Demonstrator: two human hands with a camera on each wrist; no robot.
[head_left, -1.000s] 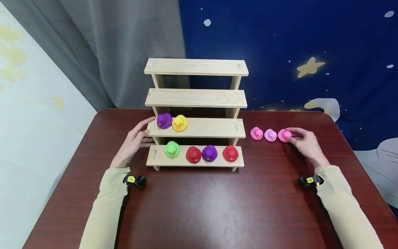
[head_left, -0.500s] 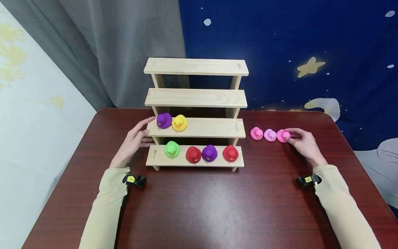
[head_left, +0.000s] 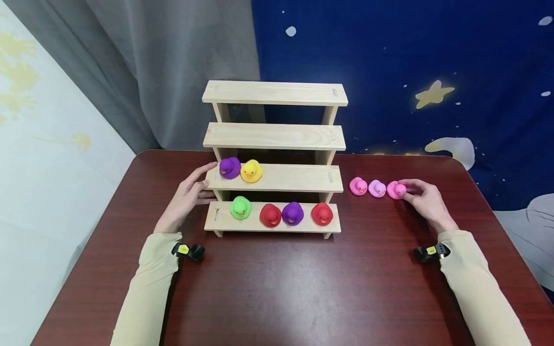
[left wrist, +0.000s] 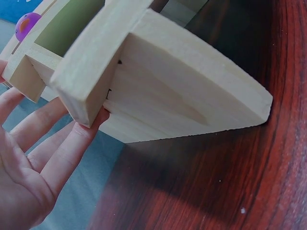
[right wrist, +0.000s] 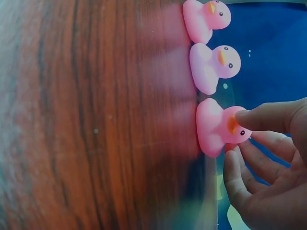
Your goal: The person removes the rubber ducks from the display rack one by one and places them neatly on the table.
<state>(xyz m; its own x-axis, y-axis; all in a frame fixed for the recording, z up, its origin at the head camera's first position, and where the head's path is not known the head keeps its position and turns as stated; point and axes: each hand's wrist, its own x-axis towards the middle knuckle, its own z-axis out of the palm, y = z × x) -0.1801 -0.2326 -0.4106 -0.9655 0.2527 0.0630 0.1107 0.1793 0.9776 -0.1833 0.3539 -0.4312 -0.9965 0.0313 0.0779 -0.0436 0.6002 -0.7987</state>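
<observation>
My right hand [head_left: 426, 202] pinches the rightmost pink rubber duck [right wrist: 209, 129] by its head, thumb at the beak and fingers behind, with the duck down on the table. Beside it in the row stand a lilac duck [right wrist: 204, 69] and another pink duck [head_left: 358, 186]. At the left side of a four-step wooden stand [head_left: 277, 137], my left hand [head_left: 183, 199] touches the ends of the boards with extended fingers. In the left wrist view, a fingertip [left wrist: 102, 115] presses under a board's end. A purple duck [head_left: 230, 167] and a yellow duck [head_left: 251, 171] sit on the stand's second step from the bottom.
On the lowest step are a green duck [head_left: 240, 207], a red duck [head_left: 270, 215], a purple duck [head_left: 293, 214] and another red duck [head_left: 322, 214]. The dark wooden table [head_left: 277, 288] backs onto a grey curtain [head_left: 195, 43] and a blue starry cloth [head_left: 368, 57].
My right hand, with the pink duck, shifted slightly left toward the lilac duck, then slightly back to the right. My left hand stays at the stand.
</observation>
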